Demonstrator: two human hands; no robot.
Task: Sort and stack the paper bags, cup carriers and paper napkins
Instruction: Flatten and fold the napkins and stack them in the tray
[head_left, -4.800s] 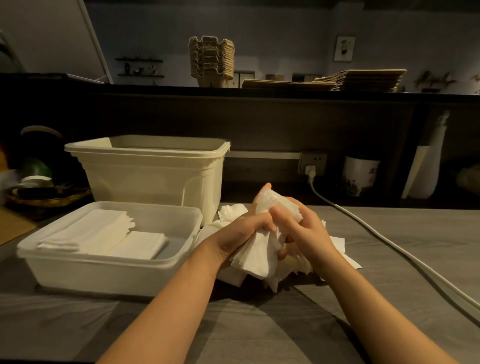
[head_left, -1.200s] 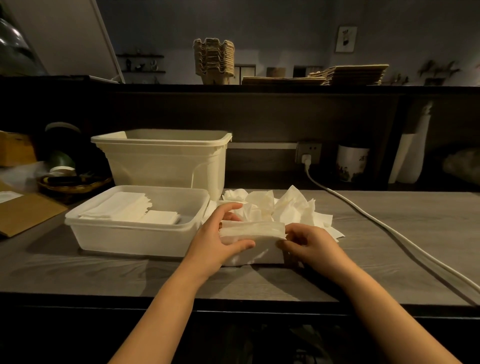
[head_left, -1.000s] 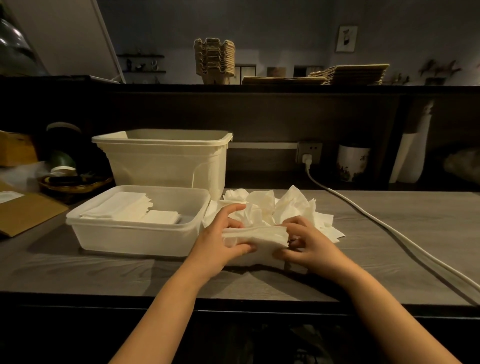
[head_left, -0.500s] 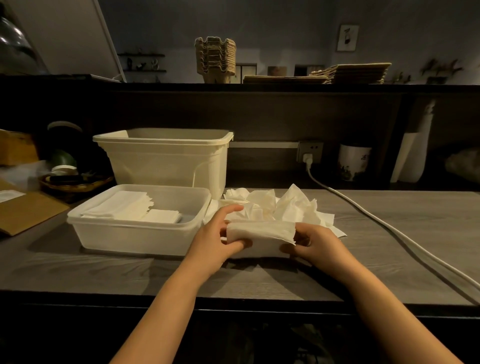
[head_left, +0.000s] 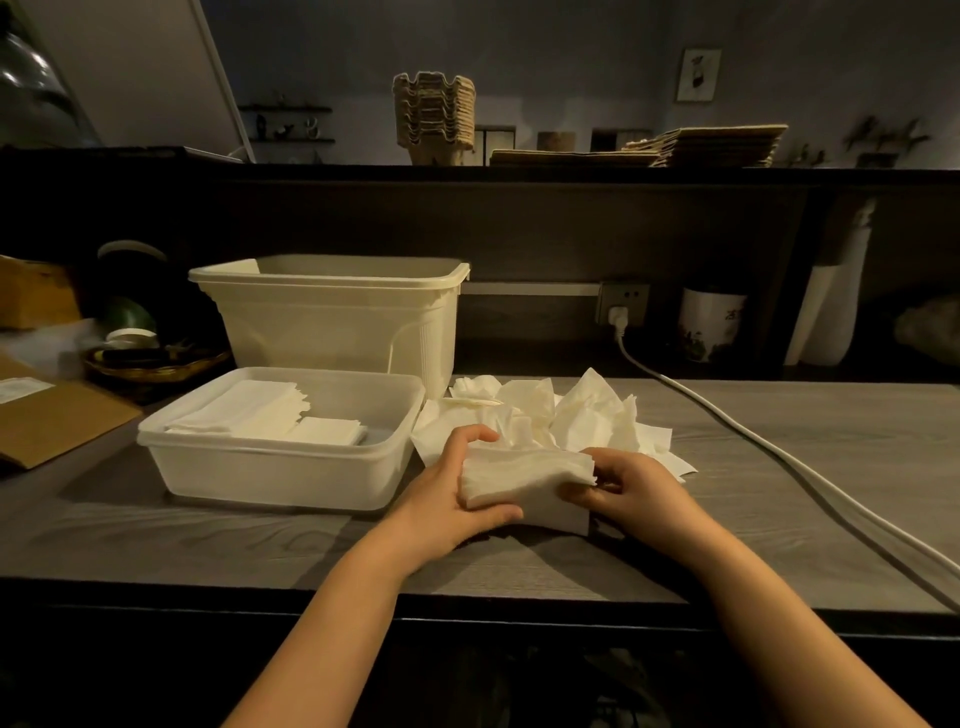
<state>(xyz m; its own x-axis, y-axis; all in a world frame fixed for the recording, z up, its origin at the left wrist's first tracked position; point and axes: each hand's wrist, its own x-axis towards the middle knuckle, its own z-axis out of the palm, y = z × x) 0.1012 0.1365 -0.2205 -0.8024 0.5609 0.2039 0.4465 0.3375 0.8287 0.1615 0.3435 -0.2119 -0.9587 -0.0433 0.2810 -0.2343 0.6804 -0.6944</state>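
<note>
Left hand (head_left: 441, 504) and right hand (head_left: 639, 488) each pinched the folded napkin (head_left: 524, 475) right of shallow tub (head_left: 270, 473); crumpled napkins (head_left: 587, 415) right of tub too, deep bin (head_left: 322, 322) behind tub.

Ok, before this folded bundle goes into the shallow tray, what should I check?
1. Grip on the napkin bundle by left hand and right hand: ok.
2. Bundle edges squared: cannot tell.
3. Bare floor in the shallow tray beside the stacked napkins: ok.
4. Path leftward to the tray unobstructed: ok.
5. Crumpled napkins behind all sorted: not ok.
6. Power cable clear of the hands: ok.
</note>
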